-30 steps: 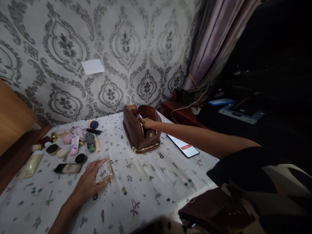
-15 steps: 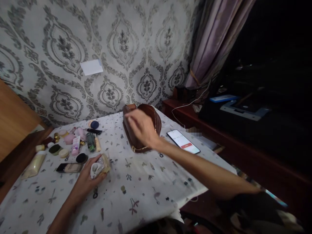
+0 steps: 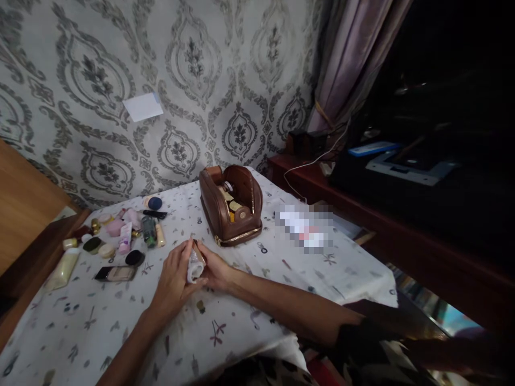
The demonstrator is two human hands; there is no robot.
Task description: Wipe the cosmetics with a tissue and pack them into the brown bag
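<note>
My left hand (image 3: 176, 272) is closed round a crumpled white cloth (image 3: 196, 271) and one side of a small bottle (image 3: 200, 254) with brownish and clear parts. From the other side, my right hand (image 3: 217, 266) grips the same bottle. Fingers cover most of it, so its exact kind is unclear. Just beyond my hands stands a brown leather cosmetic bag (image 3: 209, 210), unzipped, with several yellowish and gold items (image 3: 233, 205) inside. To the left of my hands, a foundation bottle (image 3: 120, 274) lies beside a round black lid or jar (image 3: 135, 258).
Several cosmetics lie at the left, among them a cream tube (image 3: 64, 268), a pink tube (image 3: 125, 237) and a green bottle (image 3: 149, 231). A blurred-out phone (image 3: 300, 228) lies right of the bag on the patterned tablecloth (image 3: 257, 300). A white cable (image 3: 317, 167) runs behind.
My right hand has drawn back from over the bag and joined my left hand at the bottle. My left hand has moved right with the cloth. The bag's open top now shows.
</note>
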